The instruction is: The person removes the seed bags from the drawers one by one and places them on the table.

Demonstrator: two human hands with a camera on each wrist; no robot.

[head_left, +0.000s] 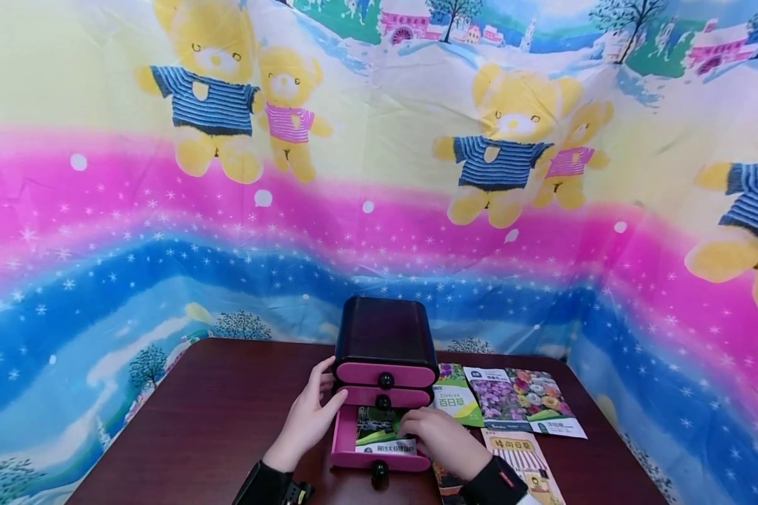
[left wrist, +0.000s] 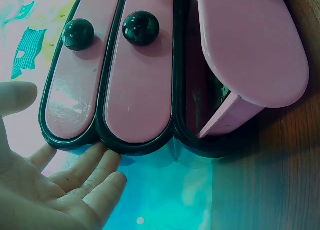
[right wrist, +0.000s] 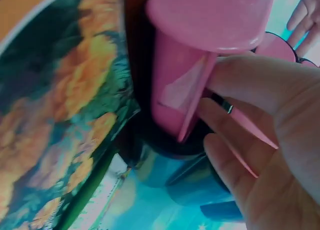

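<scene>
A small black drawer box (head_left: pixel 385 330) with three pink fronts and round black knobs stands on the table. Its bottom drawer (head_left: pixel 343 440) is pulled out, with a seed packet (head_left: pixel 385 447) lying inside, green and dark with a white strip. My left hand (head_left: pixel 306 424) rests against the box's left side; in the left wrist view its fingers (left wrist: pixel 92 177) extend along the black edge. At the drawer's right side, my right hand (head_left: pixel 439 435) reaches in over the packet's right part. Its fingertips are hidden there, so I cannot tell whether they pinch the packet.
Right of the box lie several seed packets: a green one (head_left: pixel 457 403), one with purple flowers (head_left: pixel 495 400), one with mixed blooms (head_left: pixel 546 403) and a beige one (head_left: pixel 524 463). An orange-flowered packet (right wrist: pixel 75 99) lies beside the drawer. A printed cloth (head_left: pixel 379 231) hangs behind the dark table (head_left: pixel 227 421).
</scene>
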